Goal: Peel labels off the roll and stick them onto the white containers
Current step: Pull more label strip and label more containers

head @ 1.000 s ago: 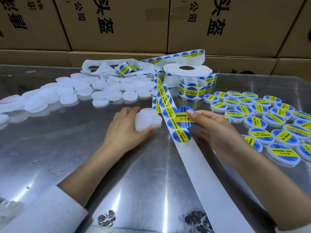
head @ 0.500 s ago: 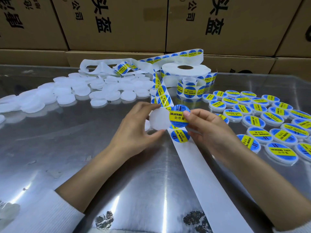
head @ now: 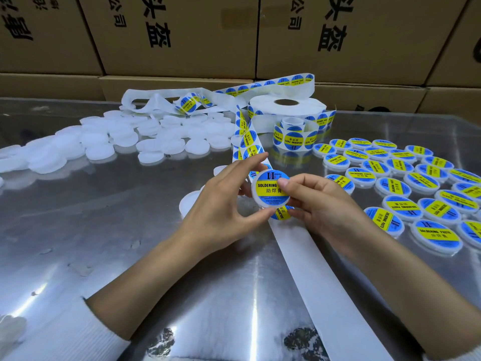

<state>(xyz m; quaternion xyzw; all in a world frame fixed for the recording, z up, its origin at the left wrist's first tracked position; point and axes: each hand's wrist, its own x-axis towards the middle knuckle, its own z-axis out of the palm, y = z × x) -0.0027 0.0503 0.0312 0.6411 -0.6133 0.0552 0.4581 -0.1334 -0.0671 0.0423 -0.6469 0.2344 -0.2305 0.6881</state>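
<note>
A round white container (head: 269,203) is held above the table's middle, its face covered by a blue and yellow "SOLDERING" label (head: 268,186). My left hand (head: 223,204) grips the container's rim between thumb and fingers. My right hand (head: 320,204) holds its right side, with the thumb pressing on the label. The label strip (head: 247,143) runs from the big white roll (head: 286,106) down under my hands, and one label (head: 282,213) shows on it just below the container. Bare backing paper (head: 320,287) continues toward me.
Several unlabelled white containers (head: 145,139) are heaped at the back left. Several labelled ones (head: 400,183) lie in rows on the right. A small label roll (head: 292,136) stands before the big one. Cardboard boxes (head: 182,35) wall the back of the shiny metal table (head: 104,243).
My right hand peeled a label from the strip and brought it onto the container in my left hand. The label now lies flat on the container, under my right thumb.
</note>
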